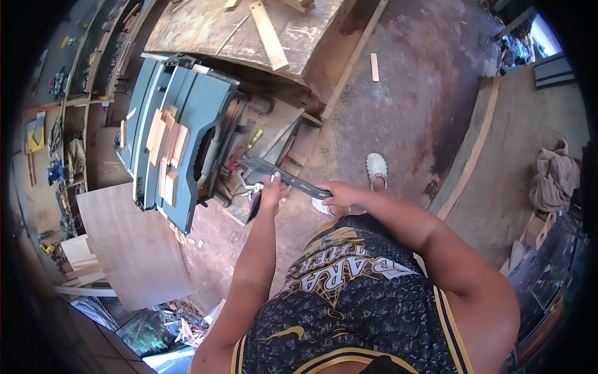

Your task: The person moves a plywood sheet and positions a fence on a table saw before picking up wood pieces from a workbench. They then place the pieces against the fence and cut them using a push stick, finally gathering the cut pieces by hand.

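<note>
Gripping long flat dark metal bar (pixel 283 176) | right hand (pixel 339 196) fingers wrapped | left hand (pixel 272 192) fingers pinching it

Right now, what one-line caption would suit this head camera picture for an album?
Both hands, left hand and right hand, grip a dark metal bar beside a grey table saw carrying wood offcuts.

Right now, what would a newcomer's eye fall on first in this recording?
The long dark bar at centre, gripped by the right hand at one end, with the left hand beside it holding a small tool. Next, the blue-grey table saw to the left, wood offcuts piled on it.
</note>
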Demonstrator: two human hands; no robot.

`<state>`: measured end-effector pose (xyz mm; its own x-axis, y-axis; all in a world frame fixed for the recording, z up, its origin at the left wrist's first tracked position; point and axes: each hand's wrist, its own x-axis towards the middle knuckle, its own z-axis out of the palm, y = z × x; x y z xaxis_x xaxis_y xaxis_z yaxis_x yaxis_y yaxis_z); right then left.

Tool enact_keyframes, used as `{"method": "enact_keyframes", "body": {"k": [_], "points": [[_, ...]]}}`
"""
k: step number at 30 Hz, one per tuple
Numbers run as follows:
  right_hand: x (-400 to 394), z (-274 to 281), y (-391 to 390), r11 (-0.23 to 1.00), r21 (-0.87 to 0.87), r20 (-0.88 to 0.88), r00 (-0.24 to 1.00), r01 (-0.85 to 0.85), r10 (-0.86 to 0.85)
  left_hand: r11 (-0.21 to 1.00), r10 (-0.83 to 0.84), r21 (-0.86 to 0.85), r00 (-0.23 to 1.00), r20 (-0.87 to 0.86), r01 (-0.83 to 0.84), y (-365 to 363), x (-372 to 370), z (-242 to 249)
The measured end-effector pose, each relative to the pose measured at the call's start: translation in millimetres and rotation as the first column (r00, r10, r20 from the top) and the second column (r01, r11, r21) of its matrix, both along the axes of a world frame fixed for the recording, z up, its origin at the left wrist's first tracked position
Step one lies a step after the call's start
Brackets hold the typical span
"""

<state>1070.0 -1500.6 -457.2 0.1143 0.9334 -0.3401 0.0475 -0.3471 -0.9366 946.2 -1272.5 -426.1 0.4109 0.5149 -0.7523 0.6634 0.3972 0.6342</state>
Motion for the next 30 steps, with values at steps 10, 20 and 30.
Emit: {"method": "enact_keyframes", "body": {"k": [10, 20, 30], "points": [[82.5, 18.0, -34.6, 0.995, -0.008, 0.089, 0.991, -0.098, 0.099, 0.978, 0.198, 0.074, 0.980, -0.028, -0.195, -49.8, 85.4, 10.8], [106.8, 22.7, -54.5, 0.999, 0.038, 0.064, 0.998, 0.014, -0.016, 0.992, 0.075, 0.101, 0.997, -0.003, -0.074, -69.0, 132.0, 40.4], [74.8, 48.8, -60.6, 0.979, 0.024, 0.207, 0.957, 0.202, -0.202, 0.999, -0.024, -0.033, 0.989, 0.149, 0.029, -90.1, 112.2, 44.1]]}}
